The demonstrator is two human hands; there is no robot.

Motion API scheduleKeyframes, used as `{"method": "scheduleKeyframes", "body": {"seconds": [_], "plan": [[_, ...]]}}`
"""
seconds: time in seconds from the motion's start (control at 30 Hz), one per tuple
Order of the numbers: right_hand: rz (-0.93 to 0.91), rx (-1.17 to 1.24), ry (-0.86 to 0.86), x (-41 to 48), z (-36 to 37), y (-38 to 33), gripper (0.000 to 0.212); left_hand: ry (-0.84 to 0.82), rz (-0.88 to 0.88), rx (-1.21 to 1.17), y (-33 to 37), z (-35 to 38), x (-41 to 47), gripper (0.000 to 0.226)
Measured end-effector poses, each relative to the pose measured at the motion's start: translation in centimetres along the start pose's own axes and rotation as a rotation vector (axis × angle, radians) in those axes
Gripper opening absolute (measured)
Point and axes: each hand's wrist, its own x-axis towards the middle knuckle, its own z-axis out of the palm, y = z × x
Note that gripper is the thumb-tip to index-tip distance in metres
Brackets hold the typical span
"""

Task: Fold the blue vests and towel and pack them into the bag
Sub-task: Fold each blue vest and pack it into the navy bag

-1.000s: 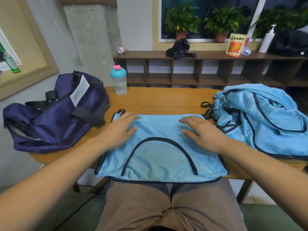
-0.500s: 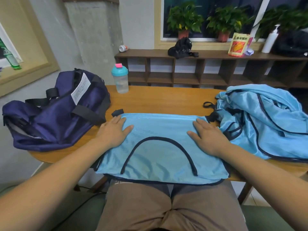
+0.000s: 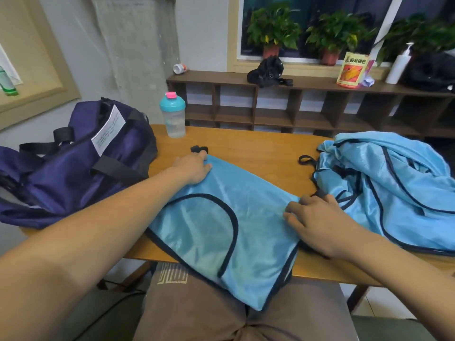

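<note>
Spanning the frame: wooden table (image 3: 258,148), with a low dark shelf unit (image 3: 307,99) along the wall behind it and potted plants (image 3: 273,25) on the sill above. Navy bag (image 3: 73,168) lies on the table's left end, white label showing. Heap of unfolded blue vests (image 3: 394,183) fills the right end, with a black strap loop (image 3: 305,159) trailing toward centre. Folded blue vest (image 3: 221,232) lies askew between bag and heap, its near corner hanging over the table edge onto the lap. Left hand (image 3: 193,167) grips its far-left corner, fingers curled. Right hand (image 3: 317,222) pinches its right edge, just beside the heap. Shaker bottle (image 3: 173,115) stands upright at the far edge, beside the bag.
</note>
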Motion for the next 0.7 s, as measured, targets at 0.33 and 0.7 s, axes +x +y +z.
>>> {"method": "scheduleKeyframes", "body": {"seconds": [0.33, 0.7], "plan": [[-0.095, 0.021, -0.042, -3.9, -2.8, -3.3, 0.036, 0.011, 0.172, 0.017, 9.2, 1.5, 5.6, 0.055], [-0.304, 0.360, 0.023, -3.3, -2.2, -3.5, 0.031, 0.009, 0.335, -0.045, 15.0, 2.9, 4.6, 0.059]]}}
